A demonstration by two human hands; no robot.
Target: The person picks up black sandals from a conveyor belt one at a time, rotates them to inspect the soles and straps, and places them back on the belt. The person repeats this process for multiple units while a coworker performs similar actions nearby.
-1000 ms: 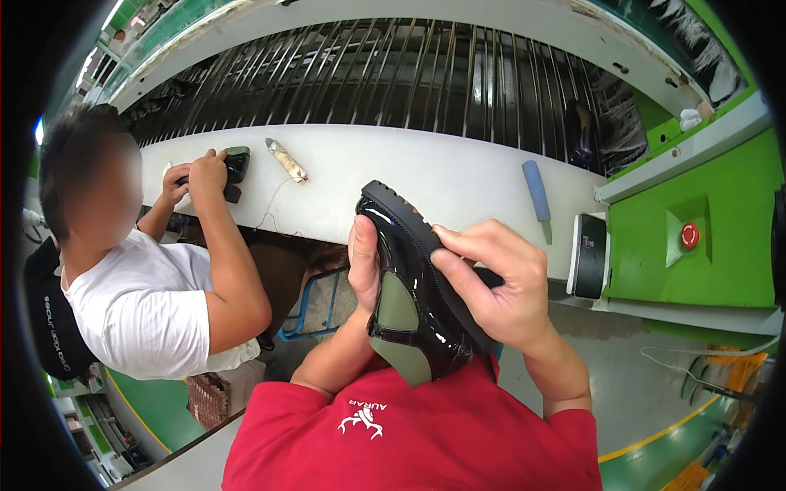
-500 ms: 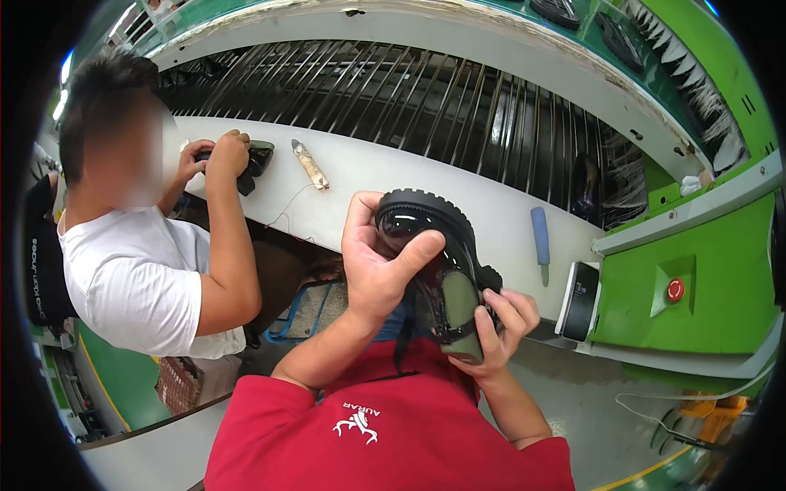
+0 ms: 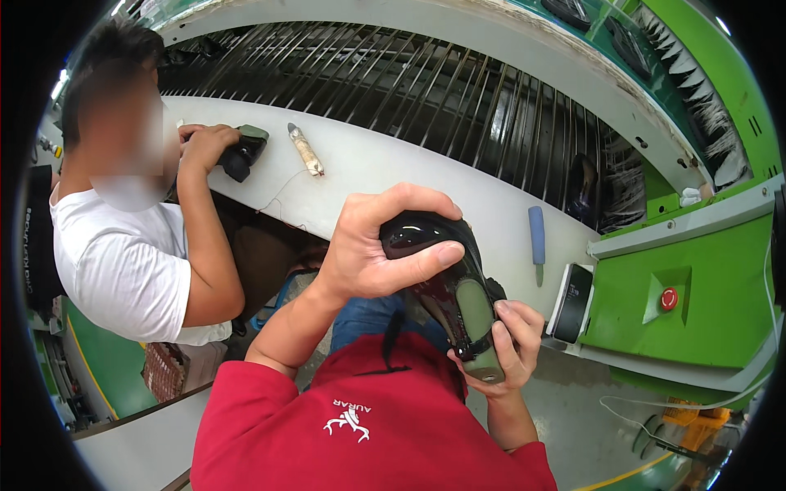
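A dark rectangular phone screen (image 3: 571, 301) with a white rim is seen at the tabletop's (image 3: 385, 176) right end.

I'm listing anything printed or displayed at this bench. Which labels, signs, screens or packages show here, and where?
Phone-like device: leaning at the white bench's right end, dark rectangular screen, pale edge.
Round button: red, on the green machine panel, right.
White logo: on the red shirt, bottom centre.
No packages seen.

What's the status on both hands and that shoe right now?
Left hand clamped over the toe of the glossy black shoe. Right hand cupping its heel end from below. Shoe held off the white bench; nothing blocking it.
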